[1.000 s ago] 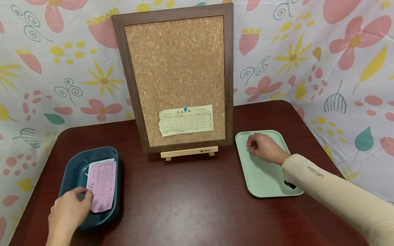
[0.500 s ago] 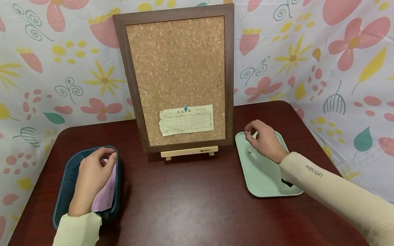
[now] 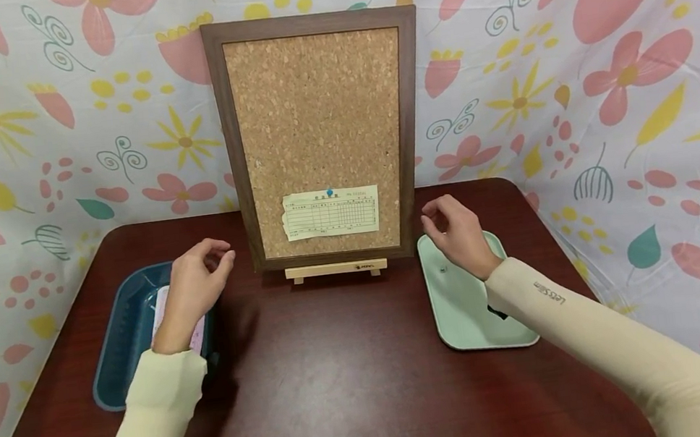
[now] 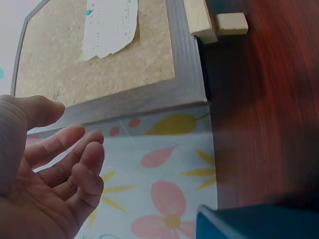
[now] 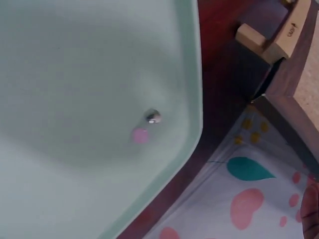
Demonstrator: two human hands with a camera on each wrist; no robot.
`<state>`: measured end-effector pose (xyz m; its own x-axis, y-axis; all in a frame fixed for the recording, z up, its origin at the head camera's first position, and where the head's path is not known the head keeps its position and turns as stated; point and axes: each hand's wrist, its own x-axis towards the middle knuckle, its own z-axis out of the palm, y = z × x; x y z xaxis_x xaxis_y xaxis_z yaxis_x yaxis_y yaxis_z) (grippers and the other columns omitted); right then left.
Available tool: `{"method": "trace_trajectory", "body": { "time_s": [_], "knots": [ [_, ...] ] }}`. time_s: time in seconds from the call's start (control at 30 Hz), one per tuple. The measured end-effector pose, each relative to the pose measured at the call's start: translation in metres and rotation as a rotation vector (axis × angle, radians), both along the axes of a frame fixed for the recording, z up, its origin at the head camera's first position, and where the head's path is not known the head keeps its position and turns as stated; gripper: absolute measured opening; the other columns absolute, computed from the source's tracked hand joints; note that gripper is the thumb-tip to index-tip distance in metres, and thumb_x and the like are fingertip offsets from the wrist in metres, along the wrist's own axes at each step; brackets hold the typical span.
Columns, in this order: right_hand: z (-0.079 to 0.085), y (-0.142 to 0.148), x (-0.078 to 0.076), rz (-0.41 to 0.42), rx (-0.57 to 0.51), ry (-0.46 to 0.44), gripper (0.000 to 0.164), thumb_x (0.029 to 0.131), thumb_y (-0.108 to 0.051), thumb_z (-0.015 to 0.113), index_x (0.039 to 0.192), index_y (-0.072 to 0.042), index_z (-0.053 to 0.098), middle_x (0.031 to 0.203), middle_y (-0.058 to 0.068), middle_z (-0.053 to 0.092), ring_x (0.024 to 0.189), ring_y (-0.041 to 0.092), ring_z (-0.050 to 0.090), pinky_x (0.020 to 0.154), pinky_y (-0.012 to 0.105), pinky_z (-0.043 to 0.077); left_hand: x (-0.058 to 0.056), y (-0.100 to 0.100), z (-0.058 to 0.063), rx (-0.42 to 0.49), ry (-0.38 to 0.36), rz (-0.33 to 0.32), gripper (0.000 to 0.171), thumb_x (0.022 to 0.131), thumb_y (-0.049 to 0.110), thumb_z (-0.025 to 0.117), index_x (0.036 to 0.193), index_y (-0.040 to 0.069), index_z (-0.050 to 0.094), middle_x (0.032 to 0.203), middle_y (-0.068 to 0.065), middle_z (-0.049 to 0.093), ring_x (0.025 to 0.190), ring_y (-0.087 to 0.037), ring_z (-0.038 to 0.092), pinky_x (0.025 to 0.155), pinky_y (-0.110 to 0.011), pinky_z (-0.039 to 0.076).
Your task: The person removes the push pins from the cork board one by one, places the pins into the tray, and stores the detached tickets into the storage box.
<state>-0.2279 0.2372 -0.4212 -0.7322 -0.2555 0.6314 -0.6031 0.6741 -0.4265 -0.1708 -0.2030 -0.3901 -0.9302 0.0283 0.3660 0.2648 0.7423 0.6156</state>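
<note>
My left hand (image 3: 201,284) hovers past the inner rim of the blue basket (image 3: 107,350), its fingers loosely bent. In the left wrist view its fingers (image 4: 89,162) hold nothing. Partly hidden below the hand, a pink printed slip (image 3: 197,337) lies in the basket. Above the far left corner of the pale green tray (image 3: 481,326) is my right hand (image 3: 460,238), thumb and forefinger close together. Whether something small sits between them cannot be seen; the right wrist view shows only a sliver of the hand. A shiny silver piece (image 5: 153,117) and a pink round piece (image 5: 140,135) lie in the tray.
A framed cork board (image 3: 318,120) leans on a small wooden stand (image 3: 337,270) at the table's back. Low on it, a pale yellow-green printed slip (image 3: 331,215) hangs from a blue pushpin (image 3: 330,192). Behind the brown table (image 3: 343,379) is a flowered cloth (image 3: 515,67).
The left hand has come over the basket from its near left side and past its right rim, leaving the pink slip there. The right hand has risen and shifted slightly left, toward the board.
</note>
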Motion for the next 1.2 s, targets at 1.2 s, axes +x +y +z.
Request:
{"method": "trace_trajectory", "body": {
  "time_s": [1.2],
  "knots": [
    [0.055,-0.124,-0.030,0.159,0.064,-0.060,0.017,0.088,-0.003,0.061,0.105,-0.001,0.061,0.101,0.009,0.059,0.084,0.016,0.058,0.069,0.027,0.048,-0.048,0.094,0.005,0.120,-0.037,0.031,0.029,0.092,0.021,0.060,0.117,0.007,0.056,0.097,-0.006,0.063,0.079,-0.019,0.058,0.067,-0.038,0.046]
  ]
}}
